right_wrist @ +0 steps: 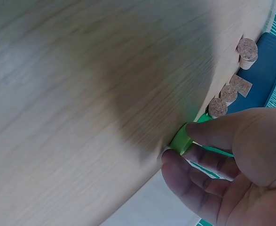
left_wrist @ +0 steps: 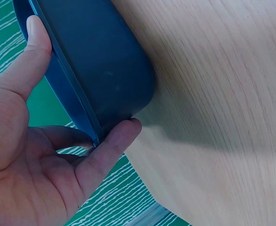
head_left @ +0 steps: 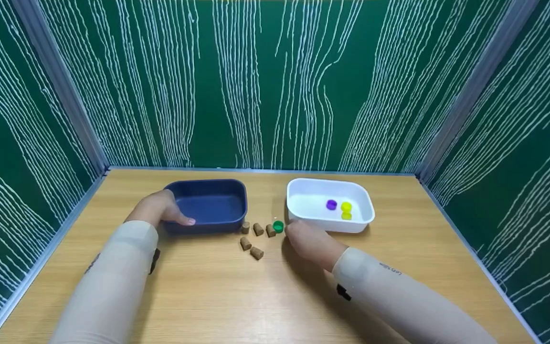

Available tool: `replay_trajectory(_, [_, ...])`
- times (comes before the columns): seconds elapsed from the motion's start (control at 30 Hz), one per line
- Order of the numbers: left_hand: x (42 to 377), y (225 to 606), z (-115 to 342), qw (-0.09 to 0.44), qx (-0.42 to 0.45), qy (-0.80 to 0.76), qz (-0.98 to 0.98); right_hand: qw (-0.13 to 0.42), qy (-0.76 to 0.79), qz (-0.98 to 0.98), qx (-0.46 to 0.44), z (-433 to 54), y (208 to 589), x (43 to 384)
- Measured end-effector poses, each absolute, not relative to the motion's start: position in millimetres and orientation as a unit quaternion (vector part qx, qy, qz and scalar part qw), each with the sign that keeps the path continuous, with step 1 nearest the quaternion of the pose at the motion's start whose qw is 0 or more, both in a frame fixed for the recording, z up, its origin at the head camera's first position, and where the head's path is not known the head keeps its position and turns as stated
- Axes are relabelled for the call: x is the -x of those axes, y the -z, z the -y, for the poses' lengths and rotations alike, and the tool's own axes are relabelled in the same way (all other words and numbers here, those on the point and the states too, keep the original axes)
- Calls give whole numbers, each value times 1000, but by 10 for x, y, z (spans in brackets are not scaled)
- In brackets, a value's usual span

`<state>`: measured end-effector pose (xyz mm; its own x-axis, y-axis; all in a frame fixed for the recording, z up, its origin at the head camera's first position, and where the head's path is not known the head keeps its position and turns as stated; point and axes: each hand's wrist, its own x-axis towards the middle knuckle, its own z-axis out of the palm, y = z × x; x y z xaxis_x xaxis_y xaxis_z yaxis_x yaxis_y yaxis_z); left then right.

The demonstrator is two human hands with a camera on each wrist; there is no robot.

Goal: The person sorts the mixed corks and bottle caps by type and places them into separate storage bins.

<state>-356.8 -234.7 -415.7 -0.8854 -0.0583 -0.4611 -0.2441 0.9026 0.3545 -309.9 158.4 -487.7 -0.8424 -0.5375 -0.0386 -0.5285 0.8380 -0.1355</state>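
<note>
Two grips at once over the desk (head_left: 256, 296): clasping the dark blue tub (head_left: 213, 205) with the left hand (head_left: 160, 208), thumb along the near rim, apparently to keep it steady; pinching a light-green cap (right_wrist: 180, 139) beside the white tub (head_left: 327, 224) between thumb and fingers (right_wrist: 182, 181) of the right hand (head_left: 313, 241), a hold likely chosen for so small a piece. Nearby, five corks (head_left: 258, 229) and another green cap (head_left: 278, 227), loose; inside the white tub, one purple cap (head_left: 332, 204) and two yellow caps (head_left: 346, 207).

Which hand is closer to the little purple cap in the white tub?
Right. The right hand is just outside the white tub that holds the purple cap; the left hand is farther away, at the dark blue tub.
</note>
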Motion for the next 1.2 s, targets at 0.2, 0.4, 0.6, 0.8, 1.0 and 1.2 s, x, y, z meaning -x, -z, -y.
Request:
replay_trajectory(0.2, [3559,4141,2347,223,79,-206,-950,63,62,-963,254,-1572,4825,3097])
replay_trajectory(0.4, [3563,4146,2350,225,71,-194,-952,102,72,-969,214,-1541,4702,3077])
replay_trajectory(0.6, [3574,4142,2353,230,60,-180,-954,112,70,-970,203,-1496,4498,3078])
replay_trajectory(0.8, [3547,4123,2351,225,63,-188,-954,70,83,-971,214,-1588,4265,3127])
replay_trajectory(1.0, [3531,4118,2351,222,61,-188,-955,39,99,-974,202,-1766,4087,3211])
replay_trajectory(1.2, [3543,4124,2348,224,68,-195,-952,28,120,-975,183,-1971,4027,3360])
